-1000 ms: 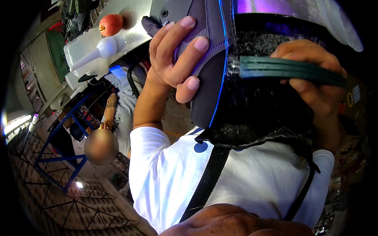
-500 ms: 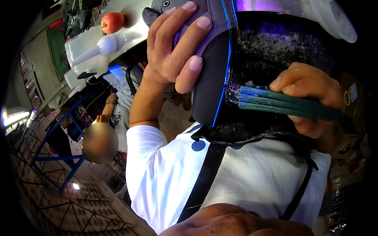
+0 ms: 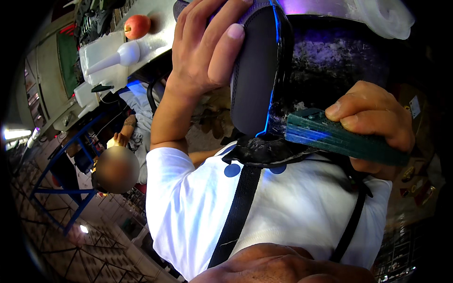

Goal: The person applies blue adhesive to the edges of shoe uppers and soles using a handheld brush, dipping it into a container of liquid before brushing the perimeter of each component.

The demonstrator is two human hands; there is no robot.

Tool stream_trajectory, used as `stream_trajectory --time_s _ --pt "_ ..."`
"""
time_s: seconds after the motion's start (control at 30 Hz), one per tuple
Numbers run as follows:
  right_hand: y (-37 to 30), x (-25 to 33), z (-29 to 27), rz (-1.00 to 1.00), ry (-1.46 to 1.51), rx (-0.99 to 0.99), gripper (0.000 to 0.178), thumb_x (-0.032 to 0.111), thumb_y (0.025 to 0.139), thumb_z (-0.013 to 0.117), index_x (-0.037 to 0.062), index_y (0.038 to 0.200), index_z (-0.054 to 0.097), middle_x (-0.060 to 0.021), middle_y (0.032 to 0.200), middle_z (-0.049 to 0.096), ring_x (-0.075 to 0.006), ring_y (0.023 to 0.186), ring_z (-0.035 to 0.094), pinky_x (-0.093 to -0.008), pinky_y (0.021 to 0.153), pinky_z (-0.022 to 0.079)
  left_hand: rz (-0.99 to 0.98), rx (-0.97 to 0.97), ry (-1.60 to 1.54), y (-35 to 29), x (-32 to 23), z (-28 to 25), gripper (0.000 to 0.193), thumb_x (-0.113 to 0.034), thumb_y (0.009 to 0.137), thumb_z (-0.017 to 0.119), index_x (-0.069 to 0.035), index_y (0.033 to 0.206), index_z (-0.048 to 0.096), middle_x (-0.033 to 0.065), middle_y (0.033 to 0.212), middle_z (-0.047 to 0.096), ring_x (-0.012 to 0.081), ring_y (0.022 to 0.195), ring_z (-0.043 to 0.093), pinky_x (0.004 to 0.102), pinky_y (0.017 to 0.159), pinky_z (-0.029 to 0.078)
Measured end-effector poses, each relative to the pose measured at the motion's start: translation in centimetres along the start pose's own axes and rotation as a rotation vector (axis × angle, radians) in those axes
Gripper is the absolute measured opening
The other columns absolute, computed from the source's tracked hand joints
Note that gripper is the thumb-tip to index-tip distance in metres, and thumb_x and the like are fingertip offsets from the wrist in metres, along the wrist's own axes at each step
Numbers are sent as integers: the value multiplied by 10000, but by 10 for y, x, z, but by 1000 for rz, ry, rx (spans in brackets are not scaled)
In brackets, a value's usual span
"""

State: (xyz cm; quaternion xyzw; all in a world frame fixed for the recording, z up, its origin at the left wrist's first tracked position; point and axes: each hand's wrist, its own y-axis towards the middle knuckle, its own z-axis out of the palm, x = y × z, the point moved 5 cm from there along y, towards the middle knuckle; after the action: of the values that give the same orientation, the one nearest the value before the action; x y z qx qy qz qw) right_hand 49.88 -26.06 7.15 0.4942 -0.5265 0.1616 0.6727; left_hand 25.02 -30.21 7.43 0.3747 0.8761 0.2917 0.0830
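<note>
My left hand [image 3: 200,54] is wrapped round a dark grey shoe [image 3: 255,75] at the top middle. Its blue-glowing edge line runs down the right side, and part of the shoe lies past the frame's top. In my right hand [image 3: 377,115] is a long dark green block [image 3: 316,132] with layered or grooved sides, gripped between thumb and fingers. The block's left end is close to the shoe's lower right edge; I cannot tell whether they touch. Beneath both is my black, worn apron [image 3: 325,61], with whitish smears on it.
A metal bench [image 3: 163,23] at the upper left holds a red apple [image 3: 137,27] and a white nozzle bottle [image 3: 123,54] on a translucent container [image 3: 89,49]. Clear plastic [image 3: 387,19] hangs at the upper right. Another person [image 3: 130,137] is at the left, by a blue frame [image 3: 66,191].
The shoe and my left hand have shifted up a little. My right hand has lowered and turned the green block, so more of its broad face shows.
</note>
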Motion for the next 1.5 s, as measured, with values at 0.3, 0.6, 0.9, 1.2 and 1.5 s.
stream_trajectory --time_s 0.3,0.6,0.9,1.2,1.5 --pt "8 33 1 -219 -254 -167 432 329 982 684 -77 1095 585 -292 1018 668 -254 704 672 -292 519 537 -164 29 -13 26 9 -7 430 22 879 621 44 1260 421 301 1282 626 466 1104 646 541 922 546" --pt "47 75 -34 -178 -550 -25 305 237 974 682 -46 1065 611 -253 926 700 -270 720 696 -326 554 538 -480 126 -102 49 18 -6 583 -271 872 675 -1 1369 538 178 1362 621 355 1210 604 437 1053 462" --pt "84 68 -92 -100 -745 62 267 190 936 696 -14 1093 628 -231 977 719 -295 784 719 -364 682 563 -391 304 -104 82 38 -7 944 -274 591 908 -15 1370 442 182 1181 640 391 1078 623 469 920 501" --pt "94 63 -114 -101 -797 56 328 180 930 697 -30 1170 619 -228 1010 714 -288 832 721 -363 740 569 -481 496 -102 106 61 -11 1127 -319 575 927 18 1483 351 263 1375 557 407 1285 548 451 1095 438" --pt "109 75 -121 -64 -810 156 397 169 924 697 -46 1246 610 -225 1043 710 -281 879 723 -361 797 575 -496 510 -163 127 76 -13 1135 -365 543 943 2 1464 389 231 1309 603 369 1242 589 435 1063 470"
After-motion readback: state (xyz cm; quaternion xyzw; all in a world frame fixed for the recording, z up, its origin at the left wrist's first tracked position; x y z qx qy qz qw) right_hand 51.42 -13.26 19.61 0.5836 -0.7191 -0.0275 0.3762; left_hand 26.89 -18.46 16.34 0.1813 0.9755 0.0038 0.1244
